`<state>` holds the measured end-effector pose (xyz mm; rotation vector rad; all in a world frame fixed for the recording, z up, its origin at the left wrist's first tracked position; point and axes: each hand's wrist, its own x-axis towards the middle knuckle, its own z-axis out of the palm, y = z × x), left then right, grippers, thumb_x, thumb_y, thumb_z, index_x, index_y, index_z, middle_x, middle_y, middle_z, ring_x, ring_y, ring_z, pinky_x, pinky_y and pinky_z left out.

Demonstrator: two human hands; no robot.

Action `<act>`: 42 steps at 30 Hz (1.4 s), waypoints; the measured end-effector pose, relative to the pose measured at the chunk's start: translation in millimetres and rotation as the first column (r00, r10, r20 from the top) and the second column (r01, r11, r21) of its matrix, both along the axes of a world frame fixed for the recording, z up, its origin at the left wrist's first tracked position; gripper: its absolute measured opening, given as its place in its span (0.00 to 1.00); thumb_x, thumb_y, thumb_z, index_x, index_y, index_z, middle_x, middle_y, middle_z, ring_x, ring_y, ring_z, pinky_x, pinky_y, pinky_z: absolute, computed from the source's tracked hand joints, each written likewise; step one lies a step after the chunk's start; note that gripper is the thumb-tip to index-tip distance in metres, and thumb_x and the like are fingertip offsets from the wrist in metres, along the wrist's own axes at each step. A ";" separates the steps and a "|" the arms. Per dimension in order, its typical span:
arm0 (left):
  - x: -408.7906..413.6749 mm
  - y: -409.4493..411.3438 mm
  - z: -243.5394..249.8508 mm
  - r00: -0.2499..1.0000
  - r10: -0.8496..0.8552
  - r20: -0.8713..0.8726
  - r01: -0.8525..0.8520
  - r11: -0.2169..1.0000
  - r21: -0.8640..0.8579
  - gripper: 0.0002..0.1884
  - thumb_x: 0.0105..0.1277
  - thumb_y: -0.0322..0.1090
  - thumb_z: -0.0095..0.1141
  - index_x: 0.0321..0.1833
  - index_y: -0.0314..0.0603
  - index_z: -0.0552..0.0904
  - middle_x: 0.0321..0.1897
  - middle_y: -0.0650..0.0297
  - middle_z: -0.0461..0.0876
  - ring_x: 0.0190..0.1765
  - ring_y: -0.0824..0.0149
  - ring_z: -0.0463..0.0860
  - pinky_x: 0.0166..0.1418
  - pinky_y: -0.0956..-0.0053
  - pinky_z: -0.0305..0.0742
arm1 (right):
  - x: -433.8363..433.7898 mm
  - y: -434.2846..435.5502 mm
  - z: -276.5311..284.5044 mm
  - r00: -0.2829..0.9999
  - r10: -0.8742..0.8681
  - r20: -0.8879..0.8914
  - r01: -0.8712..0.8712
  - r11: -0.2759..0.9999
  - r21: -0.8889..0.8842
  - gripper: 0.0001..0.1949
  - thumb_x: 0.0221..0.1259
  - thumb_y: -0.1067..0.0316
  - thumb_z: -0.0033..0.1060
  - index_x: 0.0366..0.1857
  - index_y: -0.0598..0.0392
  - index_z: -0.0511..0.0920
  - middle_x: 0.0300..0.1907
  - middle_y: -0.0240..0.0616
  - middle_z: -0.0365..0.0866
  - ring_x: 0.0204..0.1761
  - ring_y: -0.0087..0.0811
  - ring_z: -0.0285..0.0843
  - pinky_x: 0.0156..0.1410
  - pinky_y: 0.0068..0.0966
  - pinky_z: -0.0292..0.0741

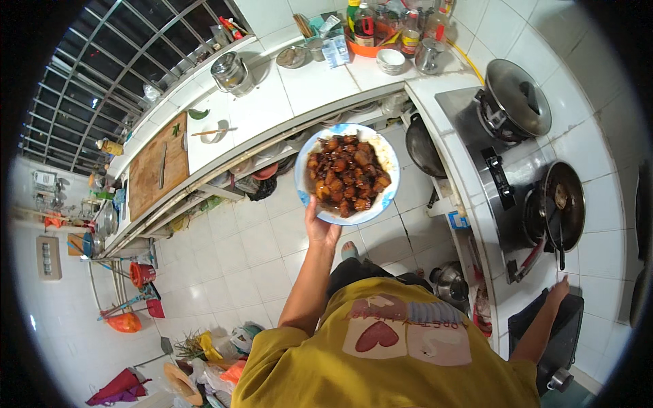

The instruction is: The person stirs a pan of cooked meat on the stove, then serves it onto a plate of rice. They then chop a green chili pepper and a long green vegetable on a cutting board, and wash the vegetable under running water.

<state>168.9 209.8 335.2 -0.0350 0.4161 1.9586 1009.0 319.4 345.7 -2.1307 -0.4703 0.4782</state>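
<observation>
My left hand (322, 229) grips the near rim of a white plate with a blue patterned edge (301, 168), thumb on top, holding it above the tiled floor. Glossy brown braised chunks of food (347, 176) fill the plate's middle. On the far right, my right hand (560, 289) is by the wall, over the edge of a black appliance (528, 316). Whether its fingers are apart or closed is too small to tell. Just beyond that hand ends the handle of a spatula (560, 239), which rests in a wok (574, 204) on the gas stove (490, 168).
A lidded pan (510, 97) sits on the stove's far burner. The long white counter (311, 86) carries a cutting board (143, 168) with a knife (162, 166), a steel pot (232, 74), stacked bowls (391, 61) and sauce bottles. Below right, a metal kettle (451, 283) stands on the floor.
</observation>
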 end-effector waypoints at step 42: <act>-479.5 316.7 -230.6 0.906 0.418 -0.066 -0.407 0.817 -0.408 0.35 0.70 0.57 0.47 0.71 0.42 0.58 0.71 0.56 0.60 0.71 0.54 0.62 0.74 0.53 0.58 | -674.6 171.9 -149.0 0.453 0.702 -0.550 -0.815 0.076 -0.575 0.15 0.63 0.59 0.58 0.44 0.59 0.82 0.32 0.37 0.84 0.31 0.26 0.81 0.38 0.25 0.78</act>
